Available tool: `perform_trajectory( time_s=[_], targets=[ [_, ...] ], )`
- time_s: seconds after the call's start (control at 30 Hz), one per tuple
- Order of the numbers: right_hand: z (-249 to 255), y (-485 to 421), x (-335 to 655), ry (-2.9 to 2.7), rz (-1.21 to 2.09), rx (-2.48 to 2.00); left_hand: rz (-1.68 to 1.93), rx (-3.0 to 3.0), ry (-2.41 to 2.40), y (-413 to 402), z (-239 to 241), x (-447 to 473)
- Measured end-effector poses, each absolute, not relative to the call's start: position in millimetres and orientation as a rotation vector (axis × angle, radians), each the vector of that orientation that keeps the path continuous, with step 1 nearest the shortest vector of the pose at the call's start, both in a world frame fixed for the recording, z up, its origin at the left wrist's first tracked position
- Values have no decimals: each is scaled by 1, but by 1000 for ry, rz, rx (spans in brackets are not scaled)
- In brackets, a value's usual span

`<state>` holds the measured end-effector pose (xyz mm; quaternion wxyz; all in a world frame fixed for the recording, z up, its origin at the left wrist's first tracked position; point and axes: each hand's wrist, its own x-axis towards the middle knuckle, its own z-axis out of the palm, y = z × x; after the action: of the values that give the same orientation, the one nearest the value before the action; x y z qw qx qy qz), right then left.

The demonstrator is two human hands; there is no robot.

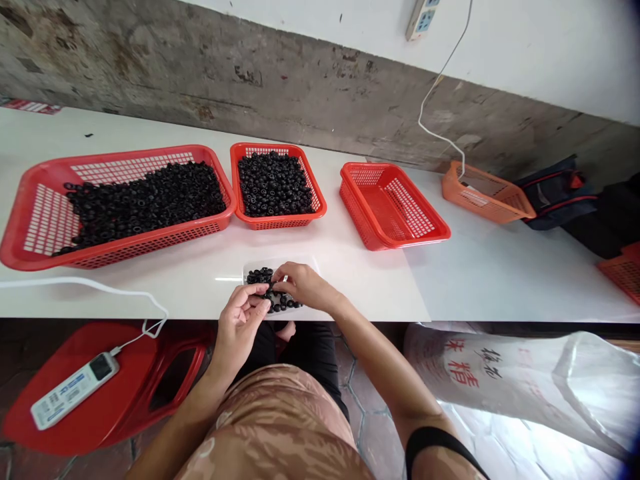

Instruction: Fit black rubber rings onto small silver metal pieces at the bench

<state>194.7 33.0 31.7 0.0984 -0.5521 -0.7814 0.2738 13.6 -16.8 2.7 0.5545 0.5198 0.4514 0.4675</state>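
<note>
Over a shallow clear tray at the table's front edge, my two hands meet with their fingertips close together. My left hand pinches a small black ring-shaped part, thumb and fingers partly covering it. From the right, my right hand is closed at the same spot, with its fingertips on the part. Loose black ring-shaped parts lie heaped in the tray's far left. More black parts are spread along its near side, just below my fingers.
A long red basket and a smaller red basket hold many black parts. To the right stand a red basket with nothing in it and an orange basket. A power strip lies on a red stool. A white sack rests below the table.
</note>
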Motion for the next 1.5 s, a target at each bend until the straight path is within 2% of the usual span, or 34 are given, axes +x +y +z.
perform_trajectory(
  time_s=[0.2,0.43,0.53,0.63,0.7,0.87,1.1,1.5],
  targets=[
    [49,26,210,-1482,1669,-1215,1212,1760,1121,-5,19,19],
    [41,15,204,-1187,1860,-1079,1269,1727,1112,-7,23,20],
    [40,16,203,-1491,1665,-1278,1313,1497,1148,-9,19,19],
    [38,21,208,-2145,1079,-1682,1325,1265,1122,-6,15,19],
    [35,25,211,-2394,821,-1809,1282,1195,1094,-4,12,20],
    [22,36,212,-2663,828,-1790,1106,1176,1050,-2,0,22],
    [18,46,208,-2839,761,-1708,1059,1216,1066,-4,-4,20],
    [5,41,217,-2470,834,-1557,1027,1204,1082,-4,-4,21]
  ],
)
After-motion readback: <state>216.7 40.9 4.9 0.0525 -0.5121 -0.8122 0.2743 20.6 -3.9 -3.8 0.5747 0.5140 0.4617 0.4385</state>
